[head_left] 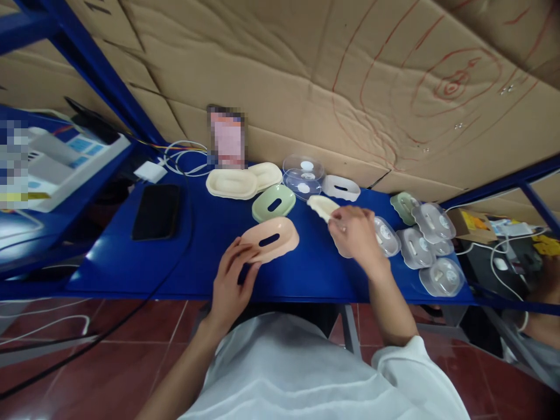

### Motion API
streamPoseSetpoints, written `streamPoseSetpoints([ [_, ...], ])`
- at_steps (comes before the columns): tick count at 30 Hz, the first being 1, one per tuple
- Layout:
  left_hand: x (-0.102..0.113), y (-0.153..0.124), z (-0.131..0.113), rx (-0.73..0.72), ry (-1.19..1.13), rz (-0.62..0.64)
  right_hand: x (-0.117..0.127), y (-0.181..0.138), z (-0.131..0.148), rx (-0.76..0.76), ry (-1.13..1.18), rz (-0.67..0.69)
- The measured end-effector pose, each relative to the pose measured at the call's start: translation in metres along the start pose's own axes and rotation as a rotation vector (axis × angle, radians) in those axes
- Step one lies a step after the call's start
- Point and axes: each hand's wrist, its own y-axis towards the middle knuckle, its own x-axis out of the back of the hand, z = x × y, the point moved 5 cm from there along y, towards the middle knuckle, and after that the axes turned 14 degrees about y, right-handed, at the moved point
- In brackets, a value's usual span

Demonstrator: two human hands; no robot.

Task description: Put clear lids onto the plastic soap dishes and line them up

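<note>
My left hand (pixel 234 280) is closed on the near left end of a peach soap dish (pixel 286 239) with a dark oval slot in its middle. The fingers lie over its rim and the thumb is below. My right hand (pixel 356 233) pinches a cream wavy-edged tray (pixel 321 205), tilted above the table; the fingers cover its right part. Beneath that hand shows part of a see-through piece, mostly hidden. Just behind the peach dish sits a green soap dish (pixel 286 204) with a similar slot.
Cream trays (pixel 231 184), clear lids (pixel 301 184) and a whitish slotted dish (pixel 343 188) stand along the cardboard wall. Several clear-lidded soap dishes (pixel 417 248) cluster at the right. A black phone (pixel 156 212) and white charger (pixel 150 171) lie left on the blue table (pixel 210 262).
</note>
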Motion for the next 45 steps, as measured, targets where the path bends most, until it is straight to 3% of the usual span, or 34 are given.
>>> streamPoseSetpoints([
  [5,0.018,0.008,0.002,0.053,-0.009,-0.033,-0.047,-0.084,0.027,0.306,0.12,0.11],
  [7,0.014,0.011,0.0,-0.001,-0.015,0.011,-0.061,-0.103,0.022,0.335,0.229,0.092],
  [9,0.004,0.01,-0.005,-0.089,-0.017,0.085,-0.064,-0.112,0.012,0.302,0.318,-0.009],
  [12,-0.011,0.004,-0.015,-0.247,0.001,0.206,-0.063,-0.115,0.005,0.288,0.337,-0.1],
  [18,-0.008,-0.014,-0.025,-0.424,0.17,0.223,-0.082,-0.108,0.023,0.508,0.235,0.119],
  [25,0.005,-0.028,-0.012,-0.427,0.325,0.151,-0.096,-0.097,0.041,0.62,0.288,0.199],
  [30,0.005,-0.027,-0.003,-0.375,0.219,0.222,-0.1,-0.1,0.045,0.605,0.235,0.167],
  [34,0.003,0.001,0.008,-0.29,0.218,0.222,-0.097,-0.108,0.028,0.506,0.227,0.103],
  [39,-0.006,0.079,0.043,-0.162,0.49,0.209,-0.091,-0.117,0.003,0.372,0.245,-0.021],
  [42,-0.011,0.121,0.066,-0.12,0.614,0.245,-0.093,-0.123,0.0,0.349,0.26,-0.046],
  [45,-0.011,0.138,0.069,-0.103,0.622,0.25,-0.093,-0.126,0.003,0.354,0.264,-0.034],
])
